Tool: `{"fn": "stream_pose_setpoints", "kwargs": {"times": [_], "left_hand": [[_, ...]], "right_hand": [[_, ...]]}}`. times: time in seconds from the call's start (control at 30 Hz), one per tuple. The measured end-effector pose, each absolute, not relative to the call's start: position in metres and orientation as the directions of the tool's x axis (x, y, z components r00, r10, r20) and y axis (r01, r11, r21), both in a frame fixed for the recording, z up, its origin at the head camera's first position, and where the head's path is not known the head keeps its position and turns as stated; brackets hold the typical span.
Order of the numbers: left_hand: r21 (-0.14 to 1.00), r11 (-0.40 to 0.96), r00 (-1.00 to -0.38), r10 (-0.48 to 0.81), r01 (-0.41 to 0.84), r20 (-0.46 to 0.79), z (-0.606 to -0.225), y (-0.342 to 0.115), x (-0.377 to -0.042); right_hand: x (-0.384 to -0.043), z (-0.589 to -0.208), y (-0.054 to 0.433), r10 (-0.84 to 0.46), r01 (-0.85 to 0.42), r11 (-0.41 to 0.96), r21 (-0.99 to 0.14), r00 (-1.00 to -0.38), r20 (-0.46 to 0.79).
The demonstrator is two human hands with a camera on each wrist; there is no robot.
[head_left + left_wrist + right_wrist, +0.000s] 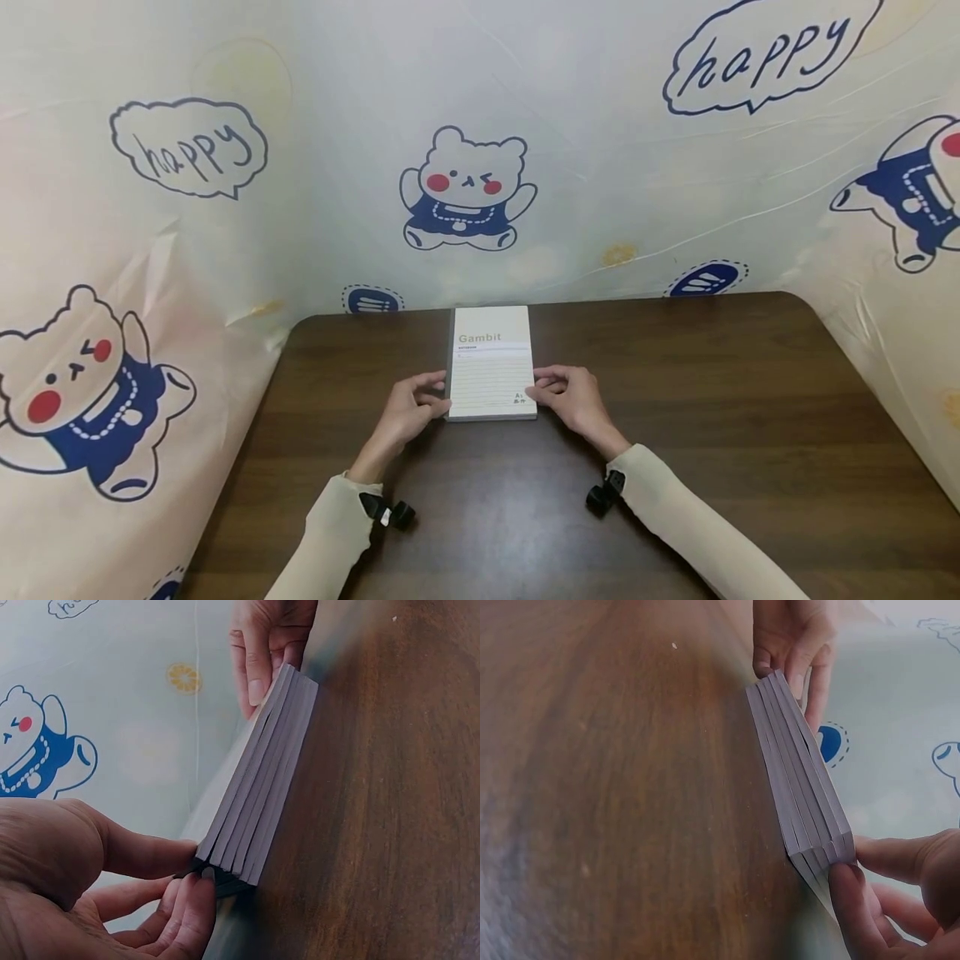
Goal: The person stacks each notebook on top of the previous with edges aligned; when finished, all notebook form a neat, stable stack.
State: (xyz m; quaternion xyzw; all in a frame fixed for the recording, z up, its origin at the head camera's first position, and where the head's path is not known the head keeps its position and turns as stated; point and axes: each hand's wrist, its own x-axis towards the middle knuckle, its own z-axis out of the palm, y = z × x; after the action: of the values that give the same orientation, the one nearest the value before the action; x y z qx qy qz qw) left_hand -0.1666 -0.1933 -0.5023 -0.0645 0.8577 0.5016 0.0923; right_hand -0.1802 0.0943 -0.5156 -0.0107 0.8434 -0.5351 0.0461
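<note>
A stack of several notebooks (491, 375) lies on the table, its top cover pale with ruled lines and the word "Gambit". A dark spine runs along its left side. My left hand (408, 408) grips the near left corner, thumb at the top edge and bent fingers against the spine side. On the opposite side my right hand (573, 400) holds the near right corner, its thumb by the top cover and fingers at the page edges. In the left wrist view the stacked page edges (259, 780) face the camera, slightly uneven with thin gaps between notebooks.
The brown wooden table (697, 400) spreads out around the stack. Behind it hangs a pale sheet (322, 192) printed with cartoon bears and "happy" bubbles, which also covers both sides. A small black camera is strapped to each cream sleeve (330, 533).
</note>
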Motion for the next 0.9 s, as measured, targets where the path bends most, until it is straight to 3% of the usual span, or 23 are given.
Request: {"fn": "stream_pose_setpoints", "kwargs": {"times": [0.6, 0.77, 0.9], "left_hand": [[0.856, 0.491, -0.980, 0.020, -0.163, -0.199, -0.507, -0.189, -0.163], [0.839, 0.536, -0.987, 0.054, -0.098, -0.150, -0.510, -0.193, -0.156], [0.758, 0.651, -0.996, 0.089, 0.039, -0.026, -0.509, -0.199, -0.145]], "right_hand": [[-0.173, -0.512, 0.106, -0.141, -0.023, 0.449, -0.893, -0.989, -0.045], [-0.161, -0.503, 0.119, -0.217, -0.125, 0.539, -0.833, -0.976, 0.007], [-0.150, -0.496, 0.133, -0.303, -0.257, 0.578, -0.775, -0.949, 0.089]]}}
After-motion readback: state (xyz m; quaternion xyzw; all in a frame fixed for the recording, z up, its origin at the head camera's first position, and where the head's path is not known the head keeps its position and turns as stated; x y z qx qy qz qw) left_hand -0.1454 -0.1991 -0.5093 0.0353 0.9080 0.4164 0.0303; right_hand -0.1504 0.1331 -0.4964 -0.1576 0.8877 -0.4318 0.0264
